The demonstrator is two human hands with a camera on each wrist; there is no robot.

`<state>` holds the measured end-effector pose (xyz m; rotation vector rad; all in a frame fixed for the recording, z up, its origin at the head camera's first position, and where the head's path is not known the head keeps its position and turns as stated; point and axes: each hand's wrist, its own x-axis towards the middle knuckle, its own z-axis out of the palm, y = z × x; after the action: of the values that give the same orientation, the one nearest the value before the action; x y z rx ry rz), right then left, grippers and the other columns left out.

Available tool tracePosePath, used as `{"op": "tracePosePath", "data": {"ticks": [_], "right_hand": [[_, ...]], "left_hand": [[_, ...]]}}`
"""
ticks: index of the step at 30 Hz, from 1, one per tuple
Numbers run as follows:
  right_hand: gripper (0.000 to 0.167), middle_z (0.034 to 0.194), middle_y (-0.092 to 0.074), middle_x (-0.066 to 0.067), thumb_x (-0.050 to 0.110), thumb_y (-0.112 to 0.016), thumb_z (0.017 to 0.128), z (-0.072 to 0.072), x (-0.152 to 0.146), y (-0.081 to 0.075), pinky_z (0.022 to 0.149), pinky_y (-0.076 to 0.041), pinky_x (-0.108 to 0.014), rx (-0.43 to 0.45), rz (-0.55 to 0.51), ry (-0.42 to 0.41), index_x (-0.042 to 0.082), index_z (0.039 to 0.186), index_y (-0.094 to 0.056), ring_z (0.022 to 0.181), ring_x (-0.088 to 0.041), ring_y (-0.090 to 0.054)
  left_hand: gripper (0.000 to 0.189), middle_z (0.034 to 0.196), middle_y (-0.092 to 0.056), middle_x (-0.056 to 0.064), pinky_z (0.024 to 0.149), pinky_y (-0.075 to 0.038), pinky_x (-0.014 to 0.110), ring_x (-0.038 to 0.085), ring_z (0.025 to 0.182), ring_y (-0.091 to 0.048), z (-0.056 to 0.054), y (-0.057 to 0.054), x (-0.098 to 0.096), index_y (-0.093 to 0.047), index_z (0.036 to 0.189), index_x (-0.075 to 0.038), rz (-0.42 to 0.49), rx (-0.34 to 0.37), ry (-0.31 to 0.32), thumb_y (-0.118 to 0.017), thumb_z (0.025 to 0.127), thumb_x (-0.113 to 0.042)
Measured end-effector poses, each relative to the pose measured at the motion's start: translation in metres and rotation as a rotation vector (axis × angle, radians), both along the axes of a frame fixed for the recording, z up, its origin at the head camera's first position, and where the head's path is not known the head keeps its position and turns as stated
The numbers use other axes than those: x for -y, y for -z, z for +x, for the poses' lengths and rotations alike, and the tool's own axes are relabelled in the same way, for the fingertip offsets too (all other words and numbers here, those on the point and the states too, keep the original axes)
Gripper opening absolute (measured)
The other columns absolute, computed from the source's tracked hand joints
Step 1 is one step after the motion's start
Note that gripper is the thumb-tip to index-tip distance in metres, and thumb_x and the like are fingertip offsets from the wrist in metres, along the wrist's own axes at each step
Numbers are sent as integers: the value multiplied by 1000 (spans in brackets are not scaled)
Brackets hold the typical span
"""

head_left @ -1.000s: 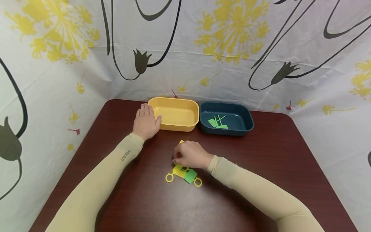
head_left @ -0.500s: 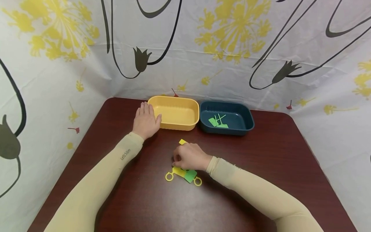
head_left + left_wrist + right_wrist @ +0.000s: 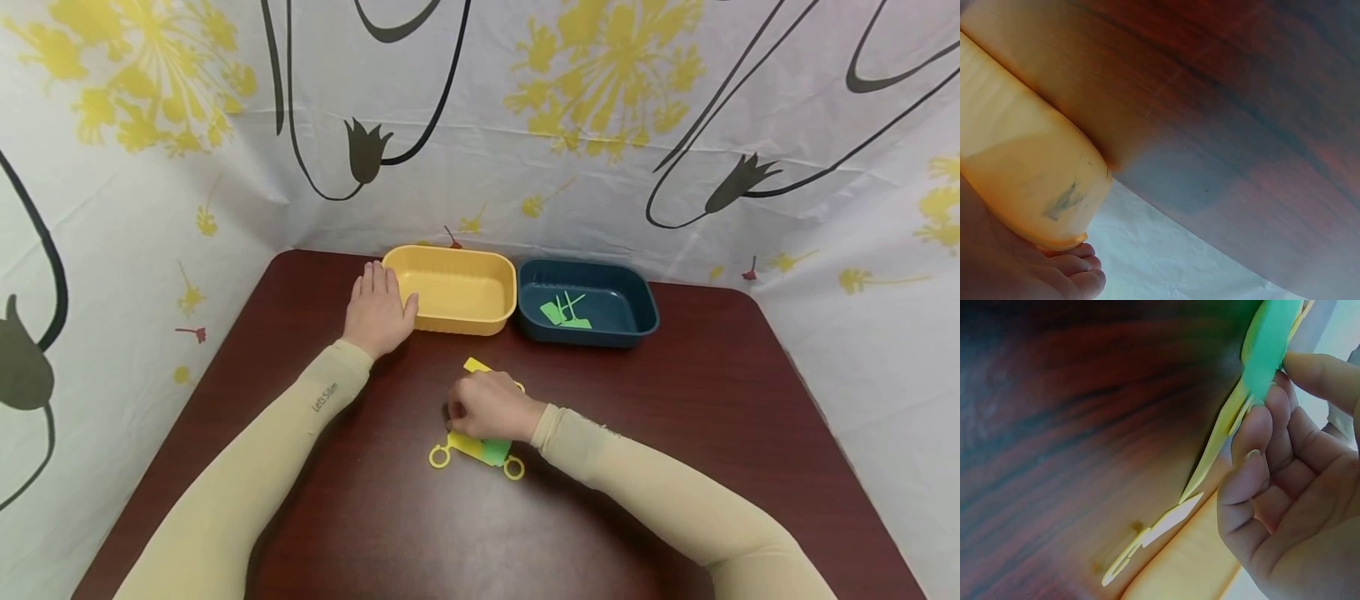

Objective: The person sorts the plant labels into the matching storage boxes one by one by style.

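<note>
My left hand [image 3: 377, 312] lies with fingers straight over the left end of a yellow bin [image 3: 495, 328]. The left wrist view shows its fingertips at the rim. Mid-table, my right hand [image 3: 495, 406] is bent down over a small pile of flat plastic tags. Its thumb and fingertips pinch a green tag [image 3: 1269, 356] at its edge. Under the green one lie yellow tags [image 3: 467, 446] with ring ends. Another yellow tag [image 3: 475, 365] sticks out beyond the hand, partly hidden by it.
A dark blue bin [image 3: 630, 340] stands right beside the yellow bin, with several green T-shaped tags [image 3: 576, 322] inside. Both are at the back of the dark red wooden table [image 3: 375, 517]. A patterned cloth [image 3: 465, 100] hangs behind and at the sides.
My right hand has shifted slightly, covering more of the green tag and uncovering more of the yellow tag behind it. The left hand stays where it was on the yellow bin.
</note>
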<state>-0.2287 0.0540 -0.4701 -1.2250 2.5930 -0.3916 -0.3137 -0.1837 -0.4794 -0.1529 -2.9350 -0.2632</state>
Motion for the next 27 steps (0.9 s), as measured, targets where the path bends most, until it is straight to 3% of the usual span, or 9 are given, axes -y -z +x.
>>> {"op": "tracePosePath", "data": {"ticks": [7, 21, 27], "right_hand": [[16, 62, -57, 15, 27, -77, 85, 1, 0, -2, 51, -45, -26, 11, -1, -6, 26, 72, -69, 56, -6, -53], [14, 68, -59, 14, 23, -74, 86, 1, -4, -13, 52, -45, -24, 55, -99, -7, 26, 74, -67, 58, -5, -54], [13, 67, -58, 14, 23, -74, 86, -4, -8, -20, 52, -45, -24, 16, -146, -11, 26, 75, -68, 59, -5, -53]], "left_hand": [[80, 159, -17, 34, 120, -12, 52, 45, 150, -12, -1, 1, 0, -23, 154, 12, 3, -2, 3, -27, 105, -51], [81, 160, -15, 34, 120, -12, 52, 44, 150, -11, 0, -1, 0, -21, 154, 13, 28, 4, -1, -27, 105, -52], [81, 160, -16, 34, 120, -11, 51, 45, 150, -12, -1, 0, 0, -21, 153, 14, 28, -4, -3, -27, 105, -51]]}}
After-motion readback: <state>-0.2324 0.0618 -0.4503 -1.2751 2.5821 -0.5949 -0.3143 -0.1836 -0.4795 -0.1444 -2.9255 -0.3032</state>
